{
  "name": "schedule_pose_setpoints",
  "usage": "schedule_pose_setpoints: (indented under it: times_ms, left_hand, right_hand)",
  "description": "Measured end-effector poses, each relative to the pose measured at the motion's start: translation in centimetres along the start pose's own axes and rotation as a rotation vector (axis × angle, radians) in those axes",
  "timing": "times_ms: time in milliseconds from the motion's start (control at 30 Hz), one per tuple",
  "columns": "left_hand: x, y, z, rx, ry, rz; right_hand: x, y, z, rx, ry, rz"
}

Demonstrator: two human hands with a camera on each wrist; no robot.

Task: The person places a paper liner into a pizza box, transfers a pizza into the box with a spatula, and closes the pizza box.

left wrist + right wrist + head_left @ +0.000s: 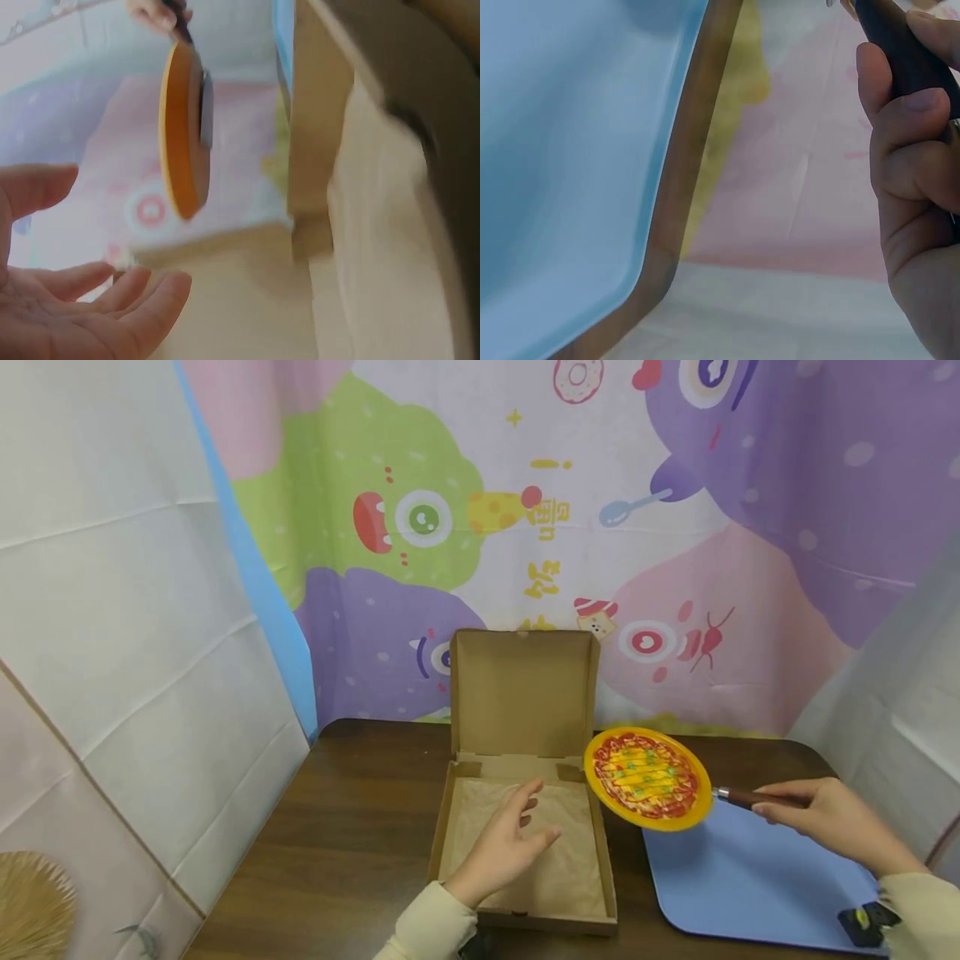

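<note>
By its dark wooden handle, my right hand (832, 822) grips a server (750, 798), fingers curled round it (911, 60). On its metal blade (205, 112) rests a round pizza with red sauce, yellow strips and green bits (645, 777). The pizza's wide orange-yellow rim (176, 135) shows edge-on in the left wrist view. It is held up between the box and the tray, tilted in the head view. Over an open cardboard pizza box (525, 693) is my left hand (502, 852), fingers loosely spread and holding nothing. Crinkled brown paper (480, 814) lines the box.
A light blue tray (750, 868) lies on the dark wooden table (352, 827), right of the box. The box lid stands upright near a cartoon-print curtain (420, 468). A small black object (862, 927) is at the tray's near right corner.
</note>
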State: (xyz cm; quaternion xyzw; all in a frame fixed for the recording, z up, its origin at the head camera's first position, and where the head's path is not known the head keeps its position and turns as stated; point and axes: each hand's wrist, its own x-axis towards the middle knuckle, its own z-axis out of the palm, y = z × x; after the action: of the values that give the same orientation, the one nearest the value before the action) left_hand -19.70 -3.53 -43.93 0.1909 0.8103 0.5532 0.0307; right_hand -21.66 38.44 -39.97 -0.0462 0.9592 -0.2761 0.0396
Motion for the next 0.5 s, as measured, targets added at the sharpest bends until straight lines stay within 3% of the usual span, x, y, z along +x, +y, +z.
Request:
schedule_pose_setpoints:
  times_ms: [233,500]
  left_hand:
    - [-1.2,-2.3,-4.8,0.077,0.108,0.035]
    - [-2.2,-5.8,-8.6,0.186,0.221,-0.056]
  right_hand:
    - [1.5,-2.0,1.3,0.04,-0.007,-0.082]
    - [2.8,-4.0,3.2,0.089,-0.032,-0.117]
